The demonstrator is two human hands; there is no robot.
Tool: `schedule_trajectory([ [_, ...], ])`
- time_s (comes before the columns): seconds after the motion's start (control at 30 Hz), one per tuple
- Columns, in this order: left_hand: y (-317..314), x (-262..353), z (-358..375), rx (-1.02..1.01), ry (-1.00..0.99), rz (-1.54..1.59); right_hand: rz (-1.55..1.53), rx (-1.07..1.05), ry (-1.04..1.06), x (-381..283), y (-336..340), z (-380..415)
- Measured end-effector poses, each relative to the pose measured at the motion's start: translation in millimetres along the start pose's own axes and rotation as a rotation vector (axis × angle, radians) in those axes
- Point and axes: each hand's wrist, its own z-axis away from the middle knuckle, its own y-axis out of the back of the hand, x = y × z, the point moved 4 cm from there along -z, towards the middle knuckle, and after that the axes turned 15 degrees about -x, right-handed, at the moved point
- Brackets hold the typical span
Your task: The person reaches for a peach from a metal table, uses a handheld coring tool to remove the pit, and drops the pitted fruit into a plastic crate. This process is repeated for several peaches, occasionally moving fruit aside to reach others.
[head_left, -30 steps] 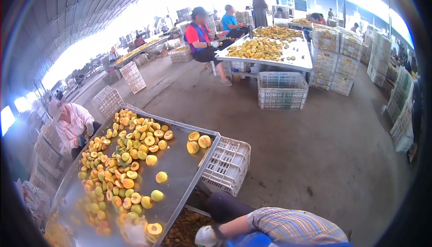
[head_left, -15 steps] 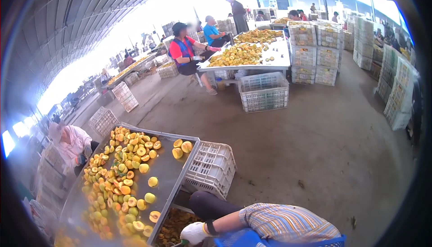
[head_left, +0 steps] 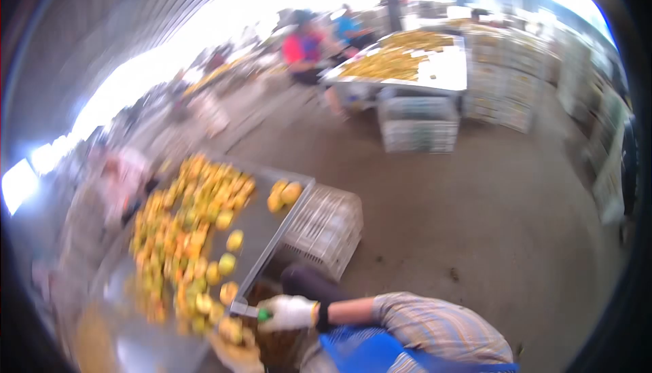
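Note:
My right hand (head_left: 291, 313), in a white glove with a dark band at the wrist, is closed around a green-handled tool (head_left: 263, 314). The tool's short, pale, flat end (head_left: 243, 308) reaches over the near right edge of the metal table (head_left: 261, 230). Halved yellow peaches (head_left: 183, 230) lie in a heap across this table, and a few peach halves (head_left: 284, 195) sit apart near its far right corner. At the bottom, a smeared tan shape (head_left: 238, 354) beside the table edge may be my left hand; its fingers cannot be made out.
A white plastic crate (head_left: 327, 227) stands against the table's right side. Across the floor, another crate (head_left: 419, 125) is before a second fruit-covered table (head_left: 445, 78), with people beside it. Crate stacks (head_left: 506, 78) rise at the right. A person in pink (head_left: 122, 179) sits at the left.
My right hand has risen from the container of scraps toward the table edge, and the green-handled tool now shows in it. The view has shifted and blurred; the tan shape has appeared at the bottom.

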Motion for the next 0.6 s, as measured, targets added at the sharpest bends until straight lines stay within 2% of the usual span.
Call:
schedule_trajectory([
  [0.03,20.0,-5.3,-3.3,0.038,-0.031,-0.011,0.047,0.024,-0.07,15.8,-0.8,-7.6],
  [0.07,7.9,-5.5,-5.0,0.253,-0.078,-0.025,0.019,-0.009,-0.14,0.9,11.9,-2.5],
  [0.1,8.9,-6.5,-9.7,0.237,-0.088,0.099,-0.048,-0.071,-0.244,4.0,14.8,-6.5],
  [0.13,-7.2,-0.4,-2.5,0.172,-0.152,0.141,0.01,-0.019,-0.223,0.8,7.5,-5.1],
  [0.17,-9.0,0.0,-7.4,0.032,-0.148,0.128,-0.058,-0.068,-0.322,0.0,6.7,-7.1],
  [0.2,-10.9,-2.0,-11.6,-0.035,-0.162,0.184,-0.057,-0.07,-0.26,5.6,7.2,-11.7],
  [0.23,-10.6,-4.9,-14.8,-0.007,-0.166,0.21,-0.058,-0.103,-0.305,9.5,8.5,-14.5],
  [0.3,-4.4,-5.9,-19.5,-0.017,-0.158,0.259,0.182,-0.079,-0.272,-4.4,10.8,-22.2],
  [0.4,2.6,-3.4,-18.3,0.069,-0.145,0.338,0.329,-0.187,-0.239,-22.4,0.1,-38.0],
  [0.5,7.3,-3.8,-17.6,0.14,-0.173,0.319,0.393,-0.24,-0.203,-22.2,-9.6,-47.8],
  [0.6,8.2,-4.3,-17.7,0.086,-0.18,0.329,0.417,-0.267,-0.219,-14.6,-15.8,-54.1],
])
